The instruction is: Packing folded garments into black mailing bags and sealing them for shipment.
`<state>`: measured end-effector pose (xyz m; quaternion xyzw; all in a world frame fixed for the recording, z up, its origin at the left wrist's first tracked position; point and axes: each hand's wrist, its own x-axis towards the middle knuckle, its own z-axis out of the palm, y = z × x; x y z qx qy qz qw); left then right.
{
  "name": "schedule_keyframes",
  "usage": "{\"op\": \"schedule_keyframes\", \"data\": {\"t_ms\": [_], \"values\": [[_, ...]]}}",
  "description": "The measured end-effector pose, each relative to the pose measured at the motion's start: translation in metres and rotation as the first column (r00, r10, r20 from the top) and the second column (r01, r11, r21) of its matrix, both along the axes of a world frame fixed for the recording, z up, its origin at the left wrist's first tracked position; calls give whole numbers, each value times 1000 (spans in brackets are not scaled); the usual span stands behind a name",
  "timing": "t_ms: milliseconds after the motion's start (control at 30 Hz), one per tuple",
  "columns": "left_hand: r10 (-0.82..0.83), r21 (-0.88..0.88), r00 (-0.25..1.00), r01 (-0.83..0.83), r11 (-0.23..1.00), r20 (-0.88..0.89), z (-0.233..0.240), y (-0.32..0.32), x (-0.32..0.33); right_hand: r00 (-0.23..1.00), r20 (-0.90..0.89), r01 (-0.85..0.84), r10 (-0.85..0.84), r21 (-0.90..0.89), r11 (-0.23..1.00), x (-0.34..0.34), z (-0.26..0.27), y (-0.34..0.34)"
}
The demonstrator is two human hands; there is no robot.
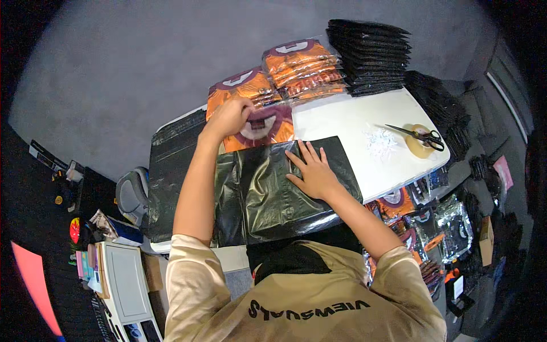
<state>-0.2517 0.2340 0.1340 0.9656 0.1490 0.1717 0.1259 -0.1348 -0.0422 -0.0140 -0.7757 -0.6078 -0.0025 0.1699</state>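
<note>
A black plastic mailer bag [273, 201] lies flat on the white table in front of me. My right hand [311, 173] rests on it with the fingers spread. Sticking out past the bag's far edge is an orange and maroon garment in clear film [265, 132]; its lower part is hidden, and I cannot tell whether it is inside the bag. My left hand [235, 113], fingers curled, is at the garment's far left edge; whether it pinches the film is unclear. More black plastic bags [175, 171] lie at the left.
Two stacks of bagged orange garments [303, 68] [239, 85] and a tall pile of black packets [369, 57] line the far edge. Black scissors [421, 136] lie on a tape roll [418, 147] at the right, near white paper scraps [380, 143]. More bagged garments [395, 203] lie beyond the table's right edge.
</note>
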Motion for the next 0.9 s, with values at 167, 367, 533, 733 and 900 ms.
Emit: {"op": "schedule_keyframes", "data": {"t_ms": [167, 367, 533, 733, 900], "values": [[103, -26, 989, -100, 995, 109, 43, -11, -11, 1000, 23, 1, -1, -30, 1000, 0, -2, -2], [58, -137, 981, -33, 990, 183, 63, -10, -24, 1000, 20, -2, 3, -28, 1000, -1, -3, -2], [-162, -357, 987, 150, 922, -3, 24, -4, -23, 999, -43, -19, 15, -104, 994, 6, -3, 0], [-193, -391, 963, 106, 914, -189, -55, -18, -35, 997, -49, -55, 54, -20, 998, 39, -24, 7], [-63, -529, 990, -15, 848, -129, -89, -15, -47, 993, -104, -54, 51, -27, 998, 90, 2, 7]]}}
